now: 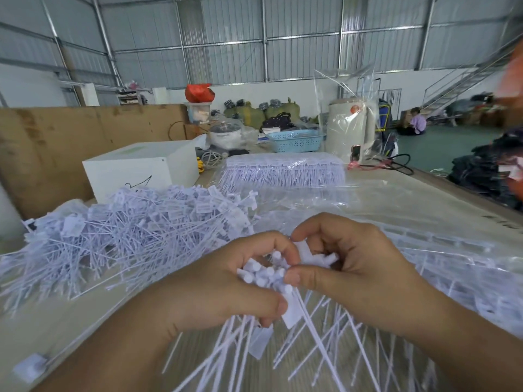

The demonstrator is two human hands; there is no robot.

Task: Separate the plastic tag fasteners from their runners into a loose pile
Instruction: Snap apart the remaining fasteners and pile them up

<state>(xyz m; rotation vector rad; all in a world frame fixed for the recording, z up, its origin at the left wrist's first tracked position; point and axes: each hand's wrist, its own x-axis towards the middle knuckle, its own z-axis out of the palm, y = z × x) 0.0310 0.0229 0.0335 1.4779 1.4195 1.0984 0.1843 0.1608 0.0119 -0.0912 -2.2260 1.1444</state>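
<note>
My left hand point(226, 281) grips a bundle of white plastic tag fasteners point(266, 274) by their heads, with the thin tails fanning down toward the camera. My right hand point(353, 267) pinches a white piece point(314, 257) at the top of the same bundle, thumb and forefinger curled round it. A large loose pile of separated fasteners point(135, 230) lies on the table to the left. A neat stack of fasteners on their runners point(283, 171) sits in clear wrap farther back.
Clear plastic bags point(424, 241) with more fasteners spread over the table at the right. A white box point(141, 168) stands at the back left beside a cardboard wall. A blue basket point(295, 140), a cream appliance point(349, 128) and cables lie beyond.
</note>
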